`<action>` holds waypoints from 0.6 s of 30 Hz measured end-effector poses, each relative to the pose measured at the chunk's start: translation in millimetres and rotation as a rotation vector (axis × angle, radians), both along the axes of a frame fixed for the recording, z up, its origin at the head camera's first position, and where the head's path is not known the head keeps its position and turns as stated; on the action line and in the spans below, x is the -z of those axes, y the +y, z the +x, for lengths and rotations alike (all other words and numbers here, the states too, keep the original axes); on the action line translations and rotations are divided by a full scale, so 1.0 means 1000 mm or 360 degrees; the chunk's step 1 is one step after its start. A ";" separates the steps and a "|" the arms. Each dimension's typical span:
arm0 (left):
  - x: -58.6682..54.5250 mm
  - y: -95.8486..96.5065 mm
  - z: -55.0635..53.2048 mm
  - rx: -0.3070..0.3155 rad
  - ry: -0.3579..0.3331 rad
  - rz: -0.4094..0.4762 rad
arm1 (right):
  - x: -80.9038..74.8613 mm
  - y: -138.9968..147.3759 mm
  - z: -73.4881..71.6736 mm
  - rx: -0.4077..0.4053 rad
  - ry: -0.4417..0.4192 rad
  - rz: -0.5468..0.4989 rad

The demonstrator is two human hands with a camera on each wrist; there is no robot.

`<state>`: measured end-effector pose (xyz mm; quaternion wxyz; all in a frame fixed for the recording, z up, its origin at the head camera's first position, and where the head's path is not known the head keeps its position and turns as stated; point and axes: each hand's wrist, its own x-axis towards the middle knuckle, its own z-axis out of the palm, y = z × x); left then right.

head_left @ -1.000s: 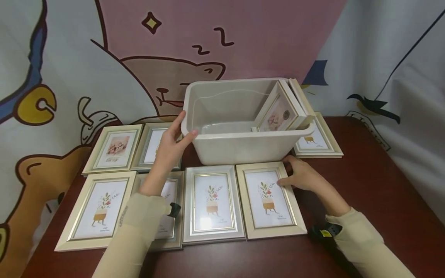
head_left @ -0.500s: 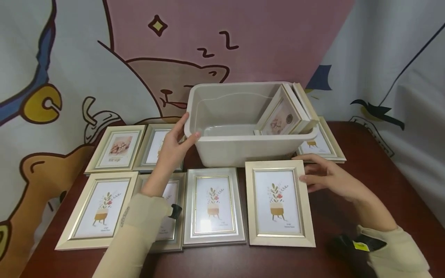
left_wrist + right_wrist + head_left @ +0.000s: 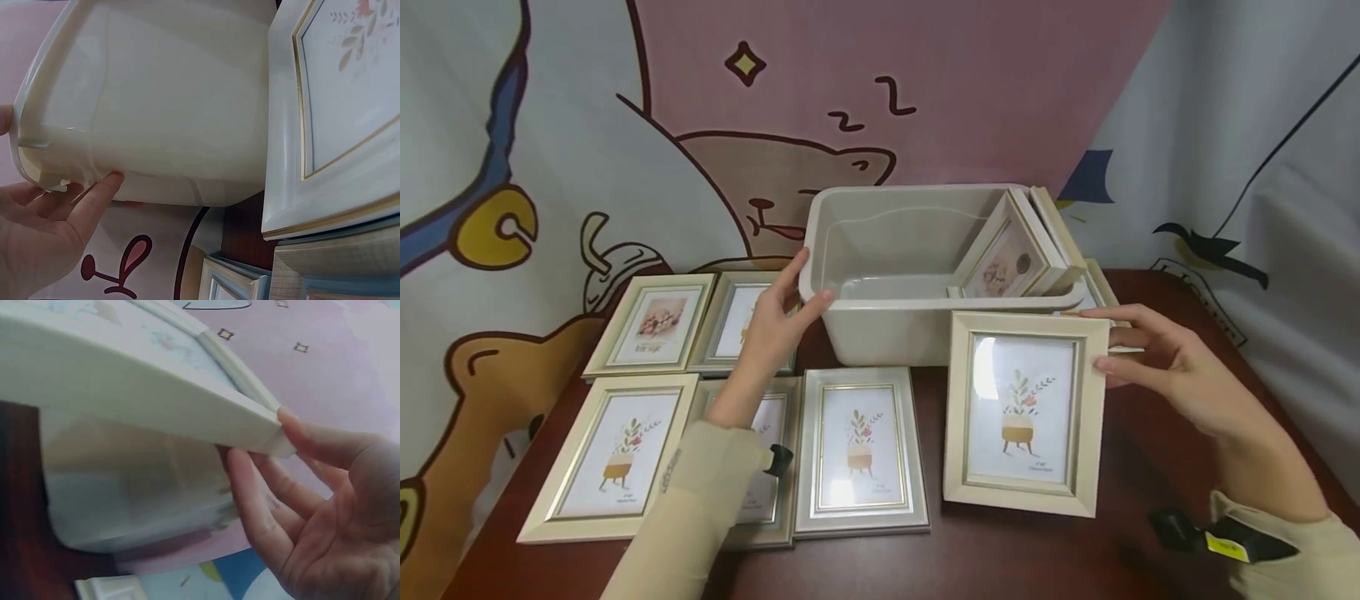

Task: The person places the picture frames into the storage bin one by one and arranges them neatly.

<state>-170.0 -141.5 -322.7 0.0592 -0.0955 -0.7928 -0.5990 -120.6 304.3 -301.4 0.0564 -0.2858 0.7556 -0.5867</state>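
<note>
Holding a cream photo frame point(image 3: 1018, 417) in the right hand point(image 3: 1180, 358) while gripping a beige plastic bin point(image 3: 887, 333) with the left hand point(image 3: 771, 325).

Pinching the frame along its right edge near the top corner, with the thumb on the front and the fingers behind, and tilting it up over the desk point(image 3: 1000, 558), just in front of the bin's right part. Clasping the bin's rim at its left end with curled left thumb and fingers. Working near a silver photo frame point(image 3: 861, 450) flat on the desk to the left, with a taupe photo frame point(image 3: 767, 496) farther left, partly covered by the left sleeve point(image 3: 692, 492). Leaning inside the bin at its right end: at least two pale frames point(image 3: 1011, 258). Facing a cartoon-printed curtain point(image 3: 820, 83).
</note>
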 end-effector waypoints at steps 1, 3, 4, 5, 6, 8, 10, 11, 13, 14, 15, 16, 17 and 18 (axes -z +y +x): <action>0.000 0.000 0.000 -0.0004 0.0005 -0.0002 | -0.004 0.000 0.000 -0.0021 0.0011 -0.0069; -0.001 0.000 0.001 -0.0009 0.0005 -0.0001 | -0.011 0.001 0.000 -0.0066 0.0034 -0.0233; -0.001 0.001 0.001 -0.0009 0.0002 0.0003 | -0.015 0.000 0.000 -0.0063 0.0052 -0.0285; -0.001 0.001 0.001 -0.0003 -0.0009 0.0019 | -0.019 0.000 0.001 -0.0041 0.0072 -0.0319; -0.002 0.001 0.001 0.0004 -0.0022 0.0036 | -0.022 0.000 0.001 -0.0039 0.0083 -0.0381; -0.002 0.001 0.000 0.0021 -0.0055 0.0077 | -0.030 -0.001 0.002 0.0001 0.0121 -0.0490; -0.002 0.002 0.000 0.0035 -0.0080 0.0118 | -0.037 -0.003 0.002 0.0040 0.0151 -0.0623; -0.001 0.002 0.000 0.0042 -0.0088 0.0137 | -0.040 -0.004 0.001 0.0043 0.0164 -0.0709; -0.001 0.002 0.001 0.0042 -0.0095 0.0155 | -0.046 -0.007 0.000 0.0064 0.0193 -0.0854; -0.001 0.002 0.001 0.0041 -0.0096 0.0163 | -0.049 -0.009 0.000 0.0070 0.0201 -0.0930; -0.001 0.002 0.001 0.0044 -0.0095 0.0167 | -0.052 -0.011 -0.001 0.0088 0.0201 -0.0996; -0.001 0.002 0.001 0.0044 -0.0096 0.0175 | -0.056 -0.013 -0.002 0.0121 0.0216 -0.1029; 0.000 0.002 0.001 0.0042 -0.0096 0.0180 | -0.059 -0.015 -0.002 0.0150 0.0219 -0.1072; -0.001 0.002 0.002 0.0040 -0.0097 0.0185 | -0.063 -0.018 -0.003 0.0171 0.0218 -0.1124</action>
